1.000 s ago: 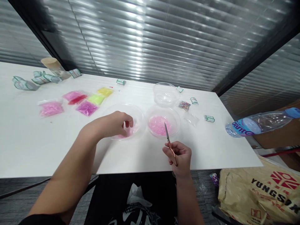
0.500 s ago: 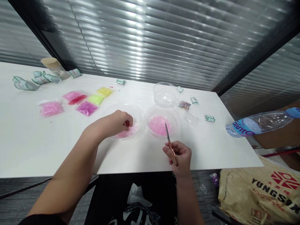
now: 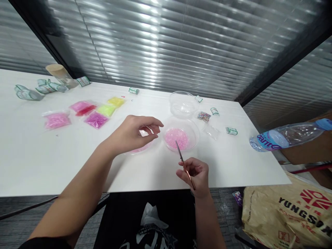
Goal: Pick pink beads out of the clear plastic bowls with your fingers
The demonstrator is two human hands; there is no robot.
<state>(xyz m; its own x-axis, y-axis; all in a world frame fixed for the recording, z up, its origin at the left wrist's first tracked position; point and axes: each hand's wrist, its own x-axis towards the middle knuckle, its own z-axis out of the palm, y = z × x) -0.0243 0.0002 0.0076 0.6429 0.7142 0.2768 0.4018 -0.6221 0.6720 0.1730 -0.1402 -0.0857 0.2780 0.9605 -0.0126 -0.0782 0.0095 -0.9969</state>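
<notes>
At the far left of the white table [image 3: 31, 162] lie several small green-and-white rolls [image 3: 26, 93] beside a paper cup [image 3: 57, 72]. To their right, small clear bags of beads [image 3: 88, 112] in pink, magenta, yellow and green lie together on the tabletop. The left hand [image 3: 133, 133] hovers above a shallow clear dish [image 3: 142, 147] that holds pink beads; the fingers [image 3: 153, 126] are loosely spread and curled, thumb below, and whether anything small is pinched between them cannot be told. Just to the right, a second clear dish [image 3: 193, 131] holds a heap of pale pink beads [image 3: 176, 137], and an empty clear bowl [image 3: 183, 103] stands just behind it. The right hand [image 3: 195, 174] is closed around the handles of a pair of copper-coloured scissors [image 3: 183, 162], near the front edge of the table; the blades are together and point up and away, their tip lying over the near rim of the second dish. Further right, more small rolls and a small bag of mixed beads [image 3: 204, 116] lie on the table. Beyond the table's right edge a plastic water bottle [image 3: 287, 135] lies on its side, and a printed yellow bag [image 3: 287, 214] sits below it on the floor.
</notes>
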